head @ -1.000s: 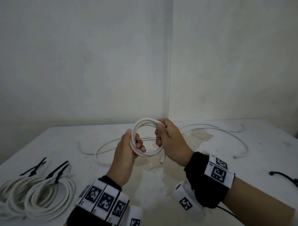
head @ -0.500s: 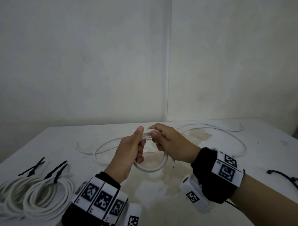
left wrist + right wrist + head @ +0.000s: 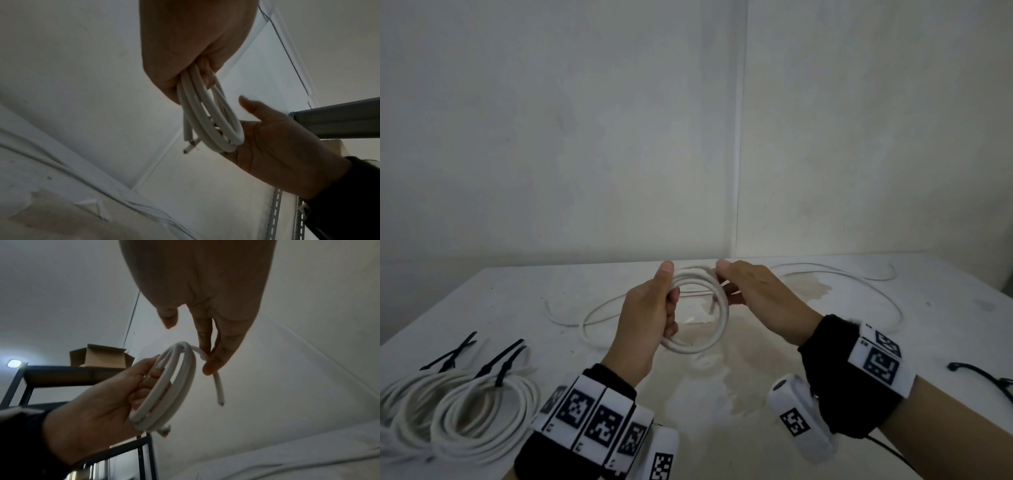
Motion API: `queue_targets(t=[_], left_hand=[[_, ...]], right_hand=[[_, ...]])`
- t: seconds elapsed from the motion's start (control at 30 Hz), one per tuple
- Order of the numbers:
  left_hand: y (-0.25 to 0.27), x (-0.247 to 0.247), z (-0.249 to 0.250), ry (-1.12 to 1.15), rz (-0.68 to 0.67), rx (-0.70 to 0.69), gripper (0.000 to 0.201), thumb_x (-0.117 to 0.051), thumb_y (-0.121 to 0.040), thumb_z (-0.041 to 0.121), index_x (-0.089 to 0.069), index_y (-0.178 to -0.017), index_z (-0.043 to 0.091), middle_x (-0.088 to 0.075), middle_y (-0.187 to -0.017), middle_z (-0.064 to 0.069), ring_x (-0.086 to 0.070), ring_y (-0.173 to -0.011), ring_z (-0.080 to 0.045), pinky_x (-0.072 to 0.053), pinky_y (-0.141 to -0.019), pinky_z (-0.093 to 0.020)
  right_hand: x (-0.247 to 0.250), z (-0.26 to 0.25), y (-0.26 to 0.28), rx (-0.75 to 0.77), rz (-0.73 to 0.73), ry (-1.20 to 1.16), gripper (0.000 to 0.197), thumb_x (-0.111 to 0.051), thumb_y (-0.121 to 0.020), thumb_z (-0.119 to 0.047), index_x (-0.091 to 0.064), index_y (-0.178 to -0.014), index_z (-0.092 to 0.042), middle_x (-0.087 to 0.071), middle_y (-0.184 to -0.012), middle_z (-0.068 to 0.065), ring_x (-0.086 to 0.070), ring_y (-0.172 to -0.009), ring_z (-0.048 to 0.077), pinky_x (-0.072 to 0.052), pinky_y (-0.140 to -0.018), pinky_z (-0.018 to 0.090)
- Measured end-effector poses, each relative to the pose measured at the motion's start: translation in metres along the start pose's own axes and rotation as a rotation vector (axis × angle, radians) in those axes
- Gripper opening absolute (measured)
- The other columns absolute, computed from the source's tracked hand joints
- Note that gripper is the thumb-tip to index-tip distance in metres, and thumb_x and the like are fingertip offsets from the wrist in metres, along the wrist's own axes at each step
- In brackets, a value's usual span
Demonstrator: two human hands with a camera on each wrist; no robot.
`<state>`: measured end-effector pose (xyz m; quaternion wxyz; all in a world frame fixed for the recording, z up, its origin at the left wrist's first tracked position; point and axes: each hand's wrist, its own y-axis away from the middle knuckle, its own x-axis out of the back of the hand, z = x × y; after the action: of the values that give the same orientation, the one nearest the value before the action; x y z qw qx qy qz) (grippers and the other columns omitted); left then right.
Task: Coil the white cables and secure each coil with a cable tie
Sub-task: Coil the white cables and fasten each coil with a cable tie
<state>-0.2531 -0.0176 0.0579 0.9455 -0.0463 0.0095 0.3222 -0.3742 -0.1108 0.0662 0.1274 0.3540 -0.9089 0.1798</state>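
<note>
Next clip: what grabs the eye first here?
A small white cable coil held up over the table at centre, the left hand gripping one side, the right hand pinching its free end. At lower left lie two finished coils with black cable ties.

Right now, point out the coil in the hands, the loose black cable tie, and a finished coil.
Held coil (image 3: 717, 337), head view, lower right arc of the loop.
Loose black cable tie (image 3: 977, 370), head view, strap on the table's right edge.
Finished coil (image 3: 482, 425), head view, bundled turns.
</note>
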Motion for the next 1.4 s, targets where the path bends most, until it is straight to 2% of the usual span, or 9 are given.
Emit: queue_targets(t=[0.1, 0.2, 0.43, 0.63, 0.77, 0.9, 1.03, 1.2, 1.4], left_hand=[[-0.001, -0.001, -0.002, -0.014, 0.013, -0.009, 0.046, -0.041, -0.096, 0.038, -0.044, -0.058, 0.011, -0.031, -0.04, 0.009, -0.027, -0.037, -0.008, -0.029, -0.04, -0.02], [-0.001, -0.003, -0.004, -0.039, 0.024, -0.033, 0.046, -0.04, -0.096, 0.038, -0.044, -0.058, 0.012, -0.033, -0.04, 0.009, -0.028, -0.037, -0.007, -0.03, -0.041, -0.02], [-0.005, 0.004, -0.002, -0.058, 0.042, -0.081, 0.047, -0.04, -0.096, 0.037, -0.044, -0.058, 0.011, -0.033, -0.04, 0.009, -0.03, -0.035, -0.005, -0.03, -0.04, -0.019], [-0.005, 0.005, -0.002, -0.046, 0.094, -0.105, 0.046, -0.041, -0.096, 0.038, -0.046, -0.059, 0.011, -0.035, -0.044, 0.006, -0.031, -0.037, -0.007, -0.03, -0.04, -0.02], [-0.006, 0.004, -0.004, -0.046, 0.111, -0.1, 0.045, -0.041, -0.096, 0.039, -0.048, -0.061, 0.011, -0.038, -0.052, 0.0, -0.032, -0.04, -0.008, -0.031, -0.043, -0.023], [-0.009, 0.009, -0.005, -0.006, 0.131, -0.072, 0.045, -0.043, -0.095, 0.039, -0.049, -0.06, 0.011, -0.038, -0.049, 0.002, -0.033, -0.037, -0.007, -0.032, -0.039, -0.019], [-0.012, 0.012, -0.004, 0.067, 0.134, -0.067, 0.045, -0.042, -0.095, 0.039, -0.046, -0.06, 0.011, -0.033, -0.037, 0.01, -0.029, -0.033, -0.004, -0.03, -0.035, -0.016], [-0.01, 0.01, -0.002, 0.157, 0.085, -0.059, 0.046, -0.035, -0.097, 0.04, -0.044, -0.063, 0.011, -0.029, -0.036, 0.01, -0.027, -0.034, -0.004, -0.031, -0.037, -0.018], [-0.001, 0.005, -0.017, 0.3, -0.063, -0.069, 0.05, -0.024, -0.099, 0.038, -0.053, -0.075, 0.007, -0.045, -0.044, 0.003, -0.05, -0.043, -0.01, -0.047, -0.066, -0.03]], right_hand=[[-0.007, 0.002, 0.005, 0.071, -0.04, 0.012, 0.018, -0.064, -0.083, -0.027, -0.067, -0.089, -0.01, -0.066, -0.076, 0.002, -0.063, -0.072, 0.011, -0.052, -0.073, 0.026], [-0.013, 0.006, 0.005, 0.038, -0.017, -0.153, 0.006, -0.06, -0.086, -0.007, -0.065, -0.087, -0.003, -0.064, -0.07, 0.006, -0.06, -0.058, 0.006, -0.049, -0.061, 0.015], [-0.012, 0.0, 0.006, -0.066, -0.189, -0.24, 0.007, -0.057, -0.089, -0.014, -0.061, -0.094, -0.011, -0.054, -0.073, 0.001, -0.051, -0.065, 0.01, -0.042, -0.065, 0.022], [-0.003, -0.007, 0.004, 0.002, -0.161, 0.278, 0.023, -0.066, -0.083, -0.023, -0.059, -0.104, -0.018, -0.063, -0.083, 0.005, -0.059, -0.062, 0.013, -0.049, -0.062, 0.024], [-0.003, -0.009, 0.007, -0.094, -0.176, 0.209, 0.042, -0.065, -0.085, -0.02, -0.049, -0.123, -0.014, -0.06, -0.063, 0.007, -0.06, -0.046, 0.017, -0.05, -0.046, 0.022], [-0.003, -0.002, 0.012, -0.142, -0.206, 0.197, 0.064, -0.065, -0.084, -0.019, -0.033, -0.14, -0.017, -0.057, -0.061, 0.005, -0.061, -0.048, 0.019, -0.054, -0.05, 0.025], [-0.002, 0.002, 0.017, -0.161, -0.224, 0.169, 0.058, -0.063, -0.086, -0.02, -0.037, -0.137, -0.018, -0.056, -0.062, 0.003, -0.063, -0.055, 0.021, -0.056, -0.055, 0.027], [-0.013, 0.006, 0.015, 0.022, -0.154, 0.161, 0.017, -0.05, -0.093, -0.02, -0.048, -0.11, -0.015, -0.063, -0.097, 0.0, -0.061, -0.091, 0.015, -0.048, -0.09, 0.033], [-0.027, 0.005, 0.011, 0.078, 0.065, -0.196, 0.011, -0.035, -0.098, -0.015, -0.044, -0.102, -0.021, -0.055, -0.078, 0.003, -0.057, -0.067, 0.0, -0.046, -0.071, 0.015]])
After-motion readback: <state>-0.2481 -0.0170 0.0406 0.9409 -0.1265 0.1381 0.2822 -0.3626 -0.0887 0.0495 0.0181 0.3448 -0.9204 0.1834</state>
